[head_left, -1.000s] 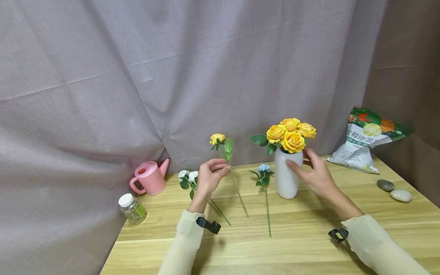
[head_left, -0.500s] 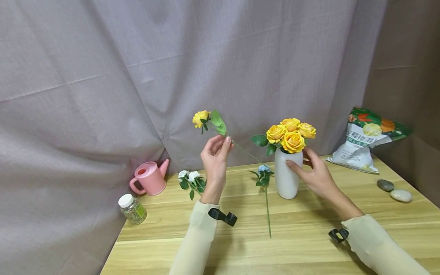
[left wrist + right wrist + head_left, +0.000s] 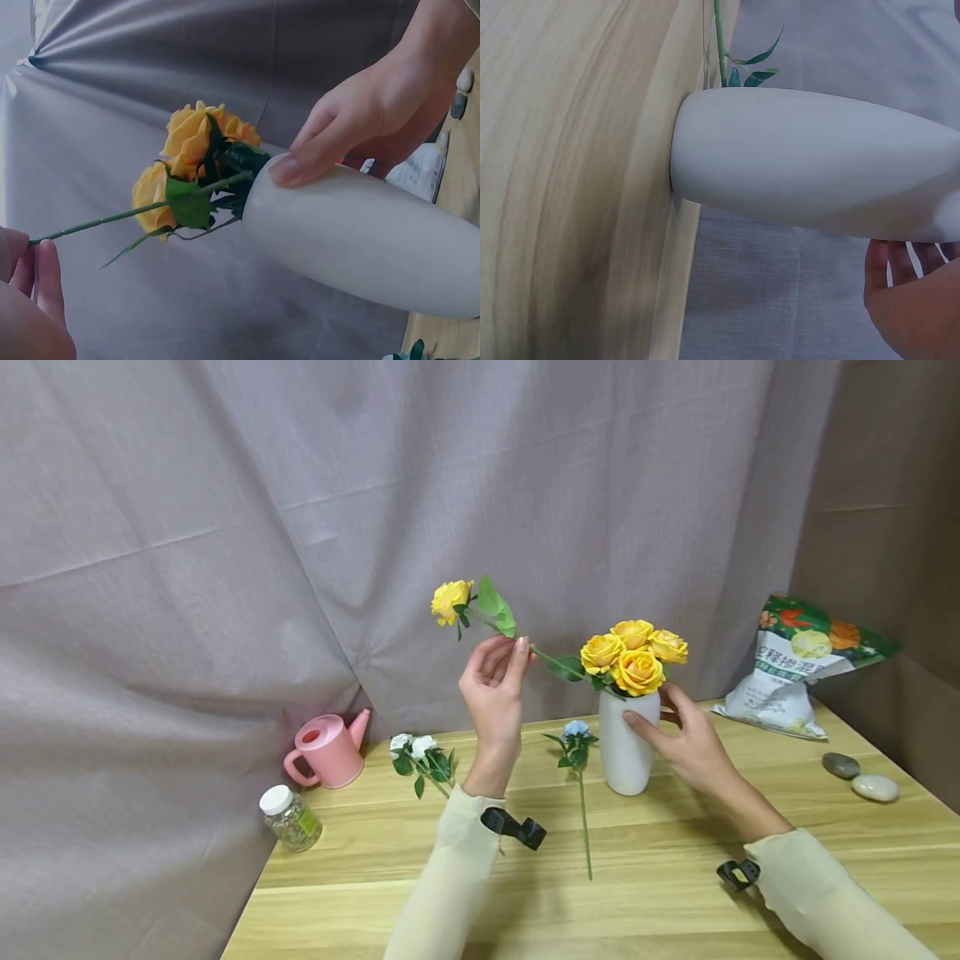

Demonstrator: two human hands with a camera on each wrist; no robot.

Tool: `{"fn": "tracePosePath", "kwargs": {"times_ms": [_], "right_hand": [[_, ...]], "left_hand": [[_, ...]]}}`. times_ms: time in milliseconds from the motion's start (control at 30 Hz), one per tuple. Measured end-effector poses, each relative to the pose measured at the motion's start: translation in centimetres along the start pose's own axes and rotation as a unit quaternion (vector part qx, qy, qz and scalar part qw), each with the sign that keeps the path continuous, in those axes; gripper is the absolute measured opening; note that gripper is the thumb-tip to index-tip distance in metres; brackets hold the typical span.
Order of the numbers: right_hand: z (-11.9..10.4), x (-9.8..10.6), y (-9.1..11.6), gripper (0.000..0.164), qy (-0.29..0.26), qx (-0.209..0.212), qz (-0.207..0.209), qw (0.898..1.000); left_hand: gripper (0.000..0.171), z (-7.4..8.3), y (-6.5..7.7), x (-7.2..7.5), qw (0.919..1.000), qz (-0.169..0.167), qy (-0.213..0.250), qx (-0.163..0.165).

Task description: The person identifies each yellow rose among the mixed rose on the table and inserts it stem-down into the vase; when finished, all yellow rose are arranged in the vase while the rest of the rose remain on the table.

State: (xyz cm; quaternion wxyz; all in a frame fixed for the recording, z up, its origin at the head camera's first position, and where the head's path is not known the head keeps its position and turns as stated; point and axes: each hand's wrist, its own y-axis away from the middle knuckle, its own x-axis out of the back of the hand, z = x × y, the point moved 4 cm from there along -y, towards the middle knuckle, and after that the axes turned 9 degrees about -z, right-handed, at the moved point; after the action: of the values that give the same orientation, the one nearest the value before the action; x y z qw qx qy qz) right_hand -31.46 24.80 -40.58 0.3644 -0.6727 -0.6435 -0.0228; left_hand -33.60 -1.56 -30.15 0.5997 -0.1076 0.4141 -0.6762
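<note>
My left hand (image 3: 495, 689) pinches the stem of a yellow rose (image 3: 451, 602) between thumb and fingertips, up off the table. The rose tilts, its head to the left. Its stem's lower end reaches the mouth of the white vase (image 3: 627, 752); in the left wrist view the stem (image 3: 112, 217) crosses the leaves by the rim, and I cannot tell whether it is inside. Several yellow roses (image 3: 637, 670) stand in the vase. My right hand (image 3: 693, 739) holds the upright vase near its top, thumb in front, fingers behind.
A blue flower (image 3: 577, 731) lies on the wooden table (image 3: 645, 893) left of the vase, white flowers (image 3: 422, 746) farther left. A pink watering can (image 3: 330, 752) and a jar (image 3: 292, 820) stand at left. Right are a printed bag (image 3: 783, 685) and two stones (image 3: 874, 787).
My left hand has lifted the yellow rose off the table and moved right, bringing its stem end to the vase mouth. The right hand stays on the vase.
</note>
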Motion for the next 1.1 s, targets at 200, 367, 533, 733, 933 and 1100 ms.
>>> {"fn": "tracePosePath", "kwargs": {"times_ms": [200, 367, 533, 733, 933, 1100], "right_hand": [[0.1, -0.1, 0.0, 0.059, 0.005, 0.004, 0.001, 1.0], [0.0, -0.1, 0.0, 0.059, 0.008, 0.006, 0.003, 1.0], [0.0, 0.0, 0.0, 0.059, -0.002, 0.002, 0.001, 1.0], [-1.5, 0.1, 0.4, 0.058, -0.003, 0.0, -0.001, 1.0], [0.0, -0.1, 0.0, 0.06, -0.001, 0.008, 0.007, 1.0], [-1.9, 0.1, 0.5, 0.058, -0.004, 0.011, 0.01, 1.0]], "left_hand": [[0.021, 0.3, 0.3, -0.6, 0.9995, -0.007, -0.024, -0.02], [0.022, 0.3, 0.2, -1.0, 0.999, -0.006, -0.037, -0.026], [0.021, 0.1, 0.3, -1.9, 0.997, -0.024, -0.061, -0.04], [0.018, -0.6, 1.2, -3.2, 0.9898, -0.067, -0.118, -0.045], [0.015, -0.7, 2.8, -4.8, 0.971, -0.12, -0.197, -0.064], [0.015, -2.9, 3.7, -5.3, 0.9565, -0.152, -0.243, -0.054]]}}
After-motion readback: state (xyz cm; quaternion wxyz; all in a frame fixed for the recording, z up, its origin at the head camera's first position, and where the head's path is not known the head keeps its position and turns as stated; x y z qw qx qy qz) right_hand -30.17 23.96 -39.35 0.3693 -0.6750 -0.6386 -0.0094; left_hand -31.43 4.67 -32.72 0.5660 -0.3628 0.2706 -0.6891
